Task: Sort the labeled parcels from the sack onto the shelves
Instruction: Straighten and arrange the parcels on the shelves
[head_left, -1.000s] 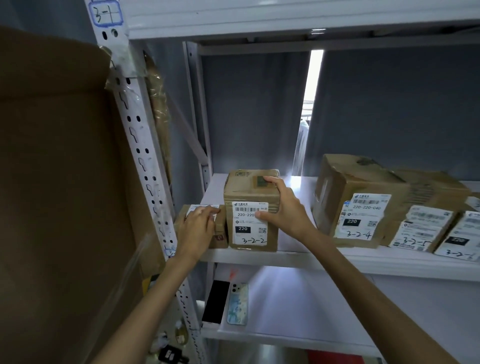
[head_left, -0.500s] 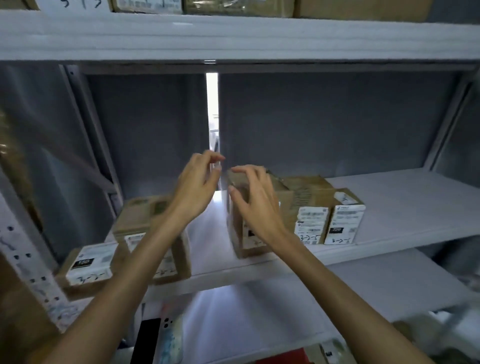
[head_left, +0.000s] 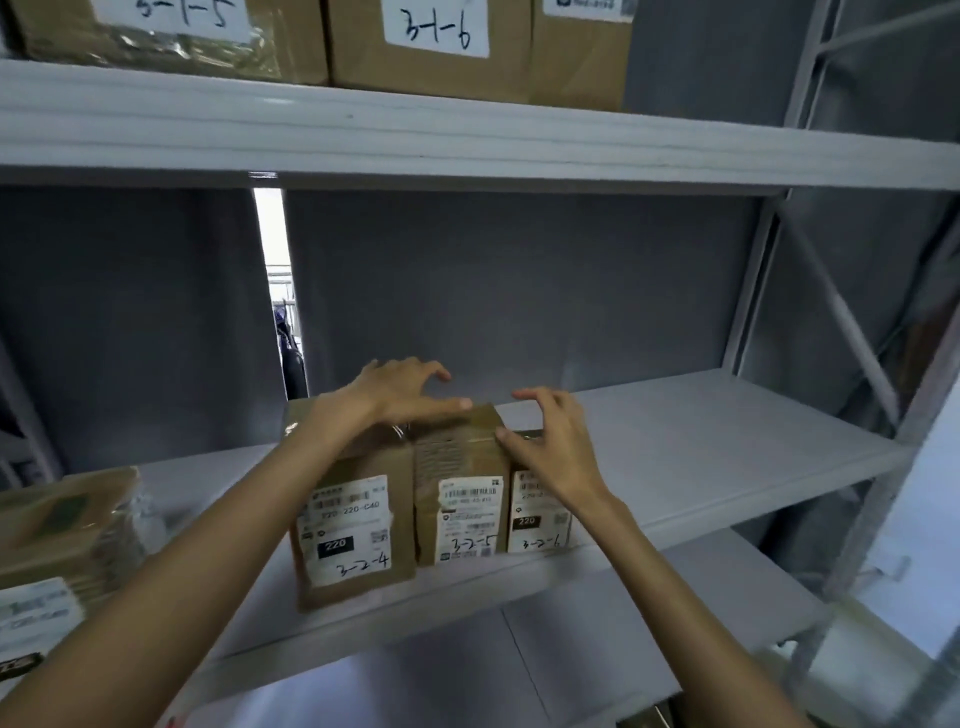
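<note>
Handwritten 3-2-4 marks the left parcel (head_left: 353, 525), 3-2-5 the middle parcel (head_left: 462, 499), 3-1-6 an upper box (head_left: 431, 47).

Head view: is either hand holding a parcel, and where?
Nothing is lifted. The left hand rests on the top of the brown cardboard box marked 3-2-4; the right hand touches its neighbours' tops.

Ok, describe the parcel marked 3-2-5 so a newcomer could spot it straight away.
Look at the middle shelf, at the row of three brown parcels near its front edge. The 3-2-5 parcel is the middle one, shorter than its left neighbour 3-2-4, taller than the right one.
</note>
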